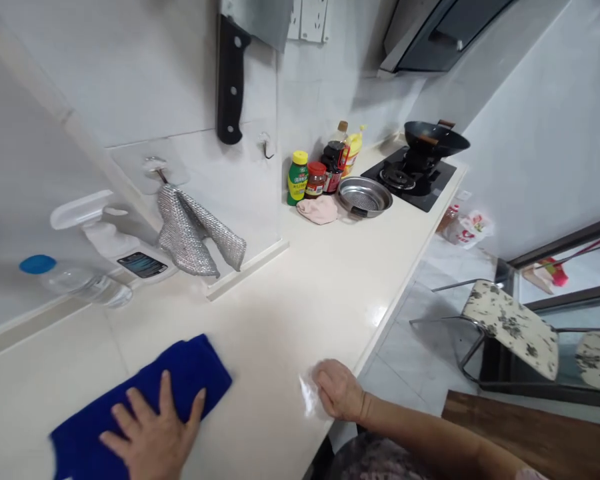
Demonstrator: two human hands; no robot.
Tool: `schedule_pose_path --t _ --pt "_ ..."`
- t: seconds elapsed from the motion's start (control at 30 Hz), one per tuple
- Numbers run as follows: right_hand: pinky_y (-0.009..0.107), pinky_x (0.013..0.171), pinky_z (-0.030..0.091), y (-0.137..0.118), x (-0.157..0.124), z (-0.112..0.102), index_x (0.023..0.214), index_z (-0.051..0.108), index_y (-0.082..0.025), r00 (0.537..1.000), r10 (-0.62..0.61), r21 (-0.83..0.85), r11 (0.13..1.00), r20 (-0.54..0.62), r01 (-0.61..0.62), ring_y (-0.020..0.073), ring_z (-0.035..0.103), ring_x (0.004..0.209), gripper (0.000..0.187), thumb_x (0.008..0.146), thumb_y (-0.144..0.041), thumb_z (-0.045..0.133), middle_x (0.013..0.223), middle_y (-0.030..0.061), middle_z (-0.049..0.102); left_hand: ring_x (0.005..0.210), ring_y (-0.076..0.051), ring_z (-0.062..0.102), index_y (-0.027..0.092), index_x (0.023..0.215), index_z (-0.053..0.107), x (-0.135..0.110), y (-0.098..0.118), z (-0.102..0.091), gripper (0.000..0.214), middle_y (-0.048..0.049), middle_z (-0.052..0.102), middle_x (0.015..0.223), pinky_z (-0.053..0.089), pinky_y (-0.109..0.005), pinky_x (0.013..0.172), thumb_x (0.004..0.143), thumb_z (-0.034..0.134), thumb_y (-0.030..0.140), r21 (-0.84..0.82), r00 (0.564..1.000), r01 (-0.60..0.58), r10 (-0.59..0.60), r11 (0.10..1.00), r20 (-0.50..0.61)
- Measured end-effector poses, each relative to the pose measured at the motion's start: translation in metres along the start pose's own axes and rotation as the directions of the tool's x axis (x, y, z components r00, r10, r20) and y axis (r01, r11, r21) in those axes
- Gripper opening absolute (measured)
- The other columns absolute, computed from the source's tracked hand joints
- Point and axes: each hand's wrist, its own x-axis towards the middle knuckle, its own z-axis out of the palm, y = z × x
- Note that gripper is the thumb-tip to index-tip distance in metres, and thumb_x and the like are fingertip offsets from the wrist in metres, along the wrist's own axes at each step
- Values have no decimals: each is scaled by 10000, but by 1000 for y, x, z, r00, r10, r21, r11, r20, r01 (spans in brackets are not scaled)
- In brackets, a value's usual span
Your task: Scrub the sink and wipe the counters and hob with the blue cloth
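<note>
My left hand [153,433] lies flat with its fingers spread on a blue cloth [180,380], which rests on the cream countertop [300,300] at the lower left. My right hand [337,390] rests near the counter's front edge, fingers curled down, on or beside a small crumpled piece of clear plastic [307,397]. Whether it grips the plastic is unclear.
A cleaver [230,80] and a silver mesh cloth [195,233] hang on the wall. Sauce bottles [320,173], a pink rag [319,209] and a steel basin [365,197] stand farther along. A wok [433,137] sits on the stove. Chairs [510,327] stand on the floor at right.
</note>
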Motion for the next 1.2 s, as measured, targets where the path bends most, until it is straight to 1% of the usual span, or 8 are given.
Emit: schedule_pose_path --t 0.1,0.23,0.37,0.53,0.67,0.87,1.03,1.2 --pt "386 693 472 1 -1 1 961 557 -200 1000 2 47 999 19 -3 244 492 778 208 783 -130 475 854 88 578 1564 -441 -66 157 1570 293 -50 25 3 721 -249 4 1699 70 -765 1193 956 309 536 46 992 -121 123 992 -27" --pt "345 677 434 1 6 -8 900 547 -212 997 65 260 963 50 -76 214 492 745 165 773 -114 504 814 57 570 1566 -417 -94 124 1557 317 -111 51 1 724 -266 12 1692 62 -725 1219 964 304 540 162 993 -118 111 980 51" --pt "253 606 384 18 16 -37 819 526 -221 956 228 639 712 183 -292 135 465 627 135 789 -101 471 719 -20 546 1562 -427 -101 102 1546 334 -149 81 -1 728 -299 50 1677 110 -719 1217 941 412 500 240 992 -103 81 965 99" --pt "236 554 332 72 20 -87 779 570 -211 830 516 735 475 212 -484 125 445 590 112 832 -201 472 655 -33 521 1542 -498 -86 83 1515 391 -169 143 6 762 -344 13 1659 120 -753 1193 873 565 455 282 985 -148 117 948 125" --pt "235 522 301 112 8 -118 764 570 -214 694 671 753 309 261 -581 119 419 549 110 833 -271 505 611 -47 485 1532 -536 -59 88 1485 446 -165 205 25 823 -373 67 1641 101 -765 1185 798 654 491 246 970 -227 195 942 145" --pt "253 539 345 141 -18 -141 749 562 -212 582 769 789 176 263 -589 129 469 543 159 826 -343 513 593 -38 519 1537 -537 -21 155 1505 423 -121 301 54 858 -331 117 1654 63 -748 1201 785 644 567 107 908 -395 370 912 198" --pt "259 557 369 156 -34 -158 733 568 -209 490 851 828 130 189 -545 138 499 570 153 799 -344 537 627 -21 547 1530 -552 -1 213 1548 334 -87 376 78 877 -300 103 1669 47 -762 1189 804 635 567 -10 836 -515 504 857 216" --pt "249 557 378 170 -44 -180 737 572 -209 400 911 853 128 100 -505 128 509 570 180 790 -380 555 680 -13 589 1538 -529 -21 308 1565 255 -62 438 115 919 -257 56 1691 38 -760 1188 805 585 706 -126 765 -621 633 774 116"
